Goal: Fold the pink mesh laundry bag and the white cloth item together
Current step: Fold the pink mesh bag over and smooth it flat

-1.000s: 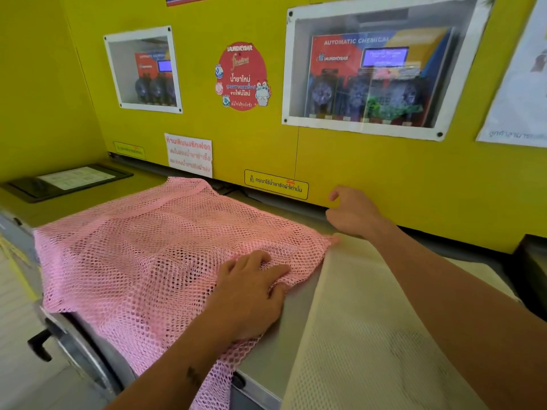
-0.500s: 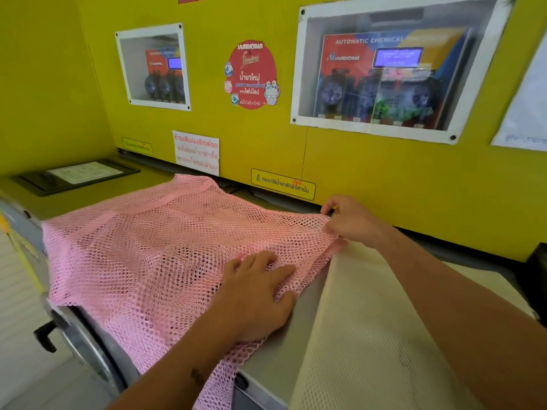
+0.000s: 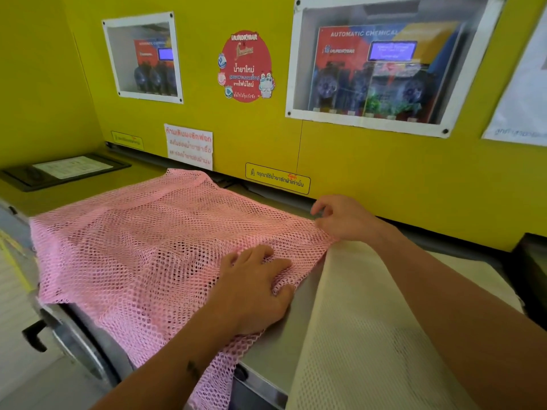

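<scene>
The pink mesh laundry bag [image 3: 142, 250] lies spread flat on the grey machine top [image 3: 275, 347], its near edge hanging over the front. My left hand [image 3: 251, 288] presses palm-down on the bag's right edge, fingers spread. My right hand [image 3: 343, 217] is at the bag's far right corner, fingers curled and pinching the mesh there. The white cloth item [image 3: 370, 335], a cream fine mesh, lies to the right, under my right forearm, touching the pink bag's corner.
A yellow wall panel [image 3: 355, 179] with stickers and two glazed windows stands right behind the work surface. A black framed card [image 3: 65, 170] lies at the far left. A machine door handle [image 3: 35, 335] sticks out below the front edge. A dark object [image 3: 532, 273] sits at the right.
My right hand has moved left from beside the wall onto the pink bag's far right corner. My left hand has stayed pressed on the bag.
</scene>
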`<control>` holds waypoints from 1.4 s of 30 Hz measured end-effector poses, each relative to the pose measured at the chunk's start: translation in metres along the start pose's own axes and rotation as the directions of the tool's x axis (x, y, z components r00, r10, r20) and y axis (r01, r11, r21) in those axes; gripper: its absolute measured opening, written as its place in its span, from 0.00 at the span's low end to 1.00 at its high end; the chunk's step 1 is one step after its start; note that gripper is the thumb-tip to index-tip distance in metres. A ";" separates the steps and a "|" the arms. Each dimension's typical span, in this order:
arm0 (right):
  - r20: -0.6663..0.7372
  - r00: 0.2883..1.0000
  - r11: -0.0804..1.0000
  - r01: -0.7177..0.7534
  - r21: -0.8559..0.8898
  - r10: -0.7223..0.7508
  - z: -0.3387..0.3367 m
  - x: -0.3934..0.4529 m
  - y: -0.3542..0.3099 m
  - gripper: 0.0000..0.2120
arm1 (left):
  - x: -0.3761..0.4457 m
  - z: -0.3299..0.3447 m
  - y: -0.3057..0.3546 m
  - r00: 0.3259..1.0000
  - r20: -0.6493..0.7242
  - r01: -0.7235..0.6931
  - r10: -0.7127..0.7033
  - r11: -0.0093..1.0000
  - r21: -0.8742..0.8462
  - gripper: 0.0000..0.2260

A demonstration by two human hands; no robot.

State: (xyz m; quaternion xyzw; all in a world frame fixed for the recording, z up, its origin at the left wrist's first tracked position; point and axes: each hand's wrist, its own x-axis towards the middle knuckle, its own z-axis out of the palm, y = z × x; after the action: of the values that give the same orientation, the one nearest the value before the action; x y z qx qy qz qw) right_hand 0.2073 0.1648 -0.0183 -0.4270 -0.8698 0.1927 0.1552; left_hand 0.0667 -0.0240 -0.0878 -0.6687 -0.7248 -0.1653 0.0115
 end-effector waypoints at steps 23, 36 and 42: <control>0.205 0.975 0.872 0.170 -0.458 -0.082 0.116 0.085 -0.211 0.12 | -0.056 -0.070 -0.242 0.937 -0.277 0.059 -0.215 0.875 -0.480 0.14; 0.297 0.952 0.901 0.196 -0.387 -0.080 0.228 0.131 -0.263 0.32 | -0.053 -0.059 -0.405 0.610 -0.300 0.416 -0.734 0.618 -0.667 0.18; 0.297 0.951 0.912 0.193 -0.363 -0.083 0.226 0.136 -0.263 0.33 | -0.044 -0.080 -0.422 0.554 -0.440 0.350 -0.707 0.677 -0.647 0.10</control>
State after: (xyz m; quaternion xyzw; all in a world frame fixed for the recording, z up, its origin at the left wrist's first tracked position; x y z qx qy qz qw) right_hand -0.1501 0.0805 -0.0791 -0.3552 -0.9317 0.0628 -0.0416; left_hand -0.3561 -0.1081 -0.1176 -0.2825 -0.7756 -0.5627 0.0458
